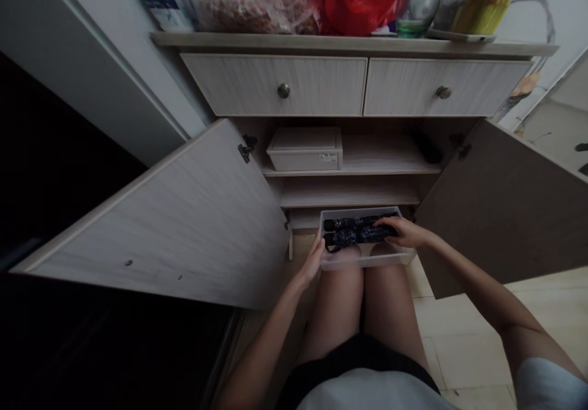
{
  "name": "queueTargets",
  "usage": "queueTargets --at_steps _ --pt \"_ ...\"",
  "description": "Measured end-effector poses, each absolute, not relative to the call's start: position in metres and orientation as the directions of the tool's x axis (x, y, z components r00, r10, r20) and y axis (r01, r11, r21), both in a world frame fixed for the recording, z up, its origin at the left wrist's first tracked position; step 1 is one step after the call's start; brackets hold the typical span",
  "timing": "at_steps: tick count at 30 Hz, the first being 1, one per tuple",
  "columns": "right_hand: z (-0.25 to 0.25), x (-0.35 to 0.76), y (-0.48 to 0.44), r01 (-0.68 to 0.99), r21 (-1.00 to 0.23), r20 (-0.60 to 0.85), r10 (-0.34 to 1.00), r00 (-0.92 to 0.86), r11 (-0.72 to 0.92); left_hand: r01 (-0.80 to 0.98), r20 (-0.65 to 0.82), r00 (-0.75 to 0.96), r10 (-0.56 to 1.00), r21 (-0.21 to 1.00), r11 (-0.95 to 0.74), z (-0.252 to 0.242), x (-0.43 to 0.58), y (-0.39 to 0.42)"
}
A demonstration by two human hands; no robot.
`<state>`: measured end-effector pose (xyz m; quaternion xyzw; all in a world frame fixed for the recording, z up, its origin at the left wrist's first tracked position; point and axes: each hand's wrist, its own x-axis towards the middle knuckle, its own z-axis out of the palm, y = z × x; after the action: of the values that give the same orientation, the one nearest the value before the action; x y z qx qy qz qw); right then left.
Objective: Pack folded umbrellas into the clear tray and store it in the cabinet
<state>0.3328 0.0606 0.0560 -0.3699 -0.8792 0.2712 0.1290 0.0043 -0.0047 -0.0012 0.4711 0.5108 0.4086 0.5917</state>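
Note:
A clear plastic bin (373,260) rests on the person's knees in front of the open cabinet. Inside it two dark plaid folding umbrellas lie side by side, a rear umbrella (351,221) and a front umbrella (358,235), their black handles pointing left. My left hand (313,263) is closed on the bin's left wall, with the thumb near the rim. Over the bin's right end reaches my right hand (405,232), its fingers closed about the right end of the front umbrella. The fingertips partly cover both umbrellas there.
The left cabinet door (184,226) and right cabinet door (505,195) stand wide open on both sides. A lidded white box (303,149) and a dark object (425,146) sit on the upper shelf (381,159). Bags, bottles and a glass (419,8) crowd the cabinet top.

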Motion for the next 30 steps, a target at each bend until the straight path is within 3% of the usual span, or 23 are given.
queueTargets --at_steps 4,10,14,16,19,22,25,30 --pt "0.047 0.327 0.059 0.643 -0.472 0.051 0.748 -0.662 0.602 -0.133 -0.301 0.090 0.950 0.941 0.311 0.005 0.005 -0.006" --pt "0.047 0.312 0.052 0.748 -0.181 0.049 0.766 -0.641 0.638 -0.127 -0.358 0.075 0.931 0.922 0.365 0.007 0.008 -0.006" --pt "0.063 0.327 0.081 0.690 -0.389 0.045 0.760 -0.648 0.611 -0.084 -0.376 0.039 0.926 0.922 0.378 0.006 0.010 -0.004" --pt "0.075 0.346 0.112 0.732 -0.459 0.144 0.856 -0.497 0.503 -0.060 -0.389 0.017 0.921 0.919 0.389 0.006 0.011 -0.004" --pt "0.091 0.382 0.165 0.897 -0.392 0.273 0.957 -0.100 0.206 -0.042 -0.384 0.048 0.922 0.922 0.386 0.008 0.010 -0.005" --pt "0.099 0.416 0.210 0.937 -0.321 0.242 0.945 0.219 -0.135 -0.064 -0.361 0.066 0.930 0.929 0.365 0.010 0.008 -0.006" --pt "0.101 0.438 0.242 0.899 -0.318 0.165 0.916 0.365 -0.301 -0.103 -0.334 0.077 0.939 0.934 0.341 0.008 0.008 -0.006" --pt "0.095 0.449 0.279 0.834 -0.365 0.089 0.877 0.472 -0.413 -0.084 -0.391 0.075 0.917 0.914 0.397 0.003 0.007 -0.004"
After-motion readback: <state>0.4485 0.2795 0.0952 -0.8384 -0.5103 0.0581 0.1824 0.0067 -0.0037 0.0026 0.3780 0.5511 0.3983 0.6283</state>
